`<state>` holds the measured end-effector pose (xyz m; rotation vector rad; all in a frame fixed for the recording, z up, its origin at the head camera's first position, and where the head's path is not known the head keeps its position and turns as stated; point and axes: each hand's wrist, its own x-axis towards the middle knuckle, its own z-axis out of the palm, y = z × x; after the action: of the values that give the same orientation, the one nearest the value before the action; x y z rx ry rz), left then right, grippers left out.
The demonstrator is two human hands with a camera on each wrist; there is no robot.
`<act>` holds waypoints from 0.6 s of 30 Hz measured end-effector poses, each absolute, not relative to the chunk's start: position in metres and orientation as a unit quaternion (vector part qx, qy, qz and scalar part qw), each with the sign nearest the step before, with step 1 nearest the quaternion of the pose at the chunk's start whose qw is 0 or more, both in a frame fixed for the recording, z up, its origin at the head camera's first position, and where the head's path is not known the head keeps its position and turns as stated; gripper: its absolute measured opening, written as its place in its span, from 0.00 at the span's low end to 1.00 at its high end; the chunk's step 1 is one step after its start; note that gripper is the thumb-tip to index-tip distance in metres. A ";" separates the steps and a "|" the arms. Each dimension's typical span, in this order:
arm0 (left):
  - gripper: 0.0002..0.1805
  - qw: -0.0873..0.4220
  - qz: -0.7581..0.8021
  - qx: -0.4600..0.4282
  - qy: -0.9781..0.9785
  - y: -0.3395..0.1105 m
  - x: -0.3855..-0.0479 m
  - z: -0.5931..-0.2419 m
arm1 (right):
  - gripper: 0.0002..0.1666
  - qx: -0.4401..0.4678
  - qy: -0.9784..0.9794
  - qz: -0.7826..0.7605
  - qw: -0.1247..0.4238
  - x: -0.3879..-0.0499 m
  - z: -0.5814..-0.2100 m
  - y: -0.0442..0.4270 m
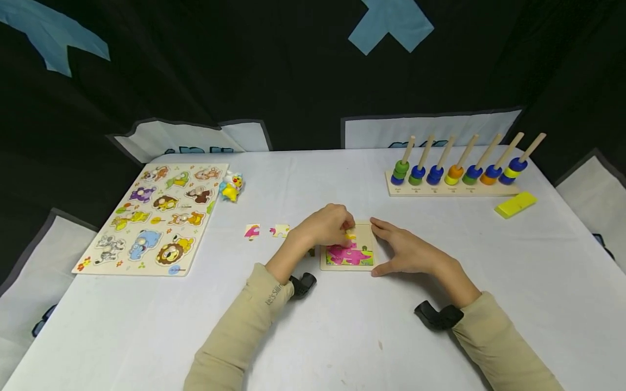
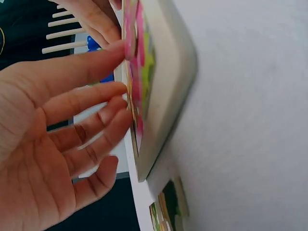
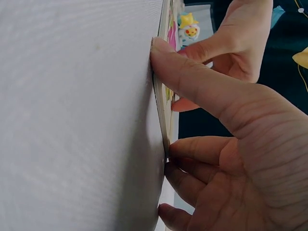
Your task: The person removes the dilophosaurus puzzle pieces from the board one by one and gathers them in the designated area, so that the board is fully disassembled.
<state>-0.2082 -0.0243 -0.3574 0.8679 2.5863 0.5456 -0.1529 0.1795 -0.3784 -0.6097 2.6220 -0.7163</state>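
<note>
A small wooden jigsaw tray (image 1: 364,230) lies on the white table in front of me, with pink dinosaur pieces (image 1: 348,256) filling its near part. Over its upper left, my left hand (image 1: 326,225) pinches a pink puzzle piece (image 2: 130,44), which stands slightly proud of the others; the fingers partly hide it from above. My right hand (image 1: 408,250) holds the tray's right side, thumb at the near corner and fingertips along the far edge. Left of the tray, two loose pieces (image 1: 252,232) lie apart on the cloth. Another dark green piece (image 2: 171,199) shows near the tray's edge.
An animal peg puzzle board (image 1: 161,217) covers the left side, with a small toy figure (image 1: 231,187) beside it. At the back right stands a wooden counting rack (image 1: 452,189) with coloured rings. A yellow block (image 1: 515,205) lies in front of it.
</note>
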 end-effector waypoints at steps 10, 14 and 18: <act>0.10 0.172 0.179 0.298 0.922 -0.024 -0.205 -0.358 | 0.60 -0.212 0.925 -0.260 0.176 -0.153 -0.379 0.180; 0.13 0.175 0.167 0.273 0.931 -0.024 -0.205 -0.357 | 0.60 -0.212 0.925 -0.262 0.176 -0.153 -0.379 0.179; 0.16 0.182 0.161 0.250 0.937 -0.024 -0.204 -0.357 | 0.60 -0.215 0.924 -0.263 0.175 -0.153 -0.379 0.179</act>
<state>-0.2040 -0.0242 -0.3566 0.7048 2.6456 0.4548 -0.1528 0.1794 -0.3791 -0.6102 2.6187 -0.7461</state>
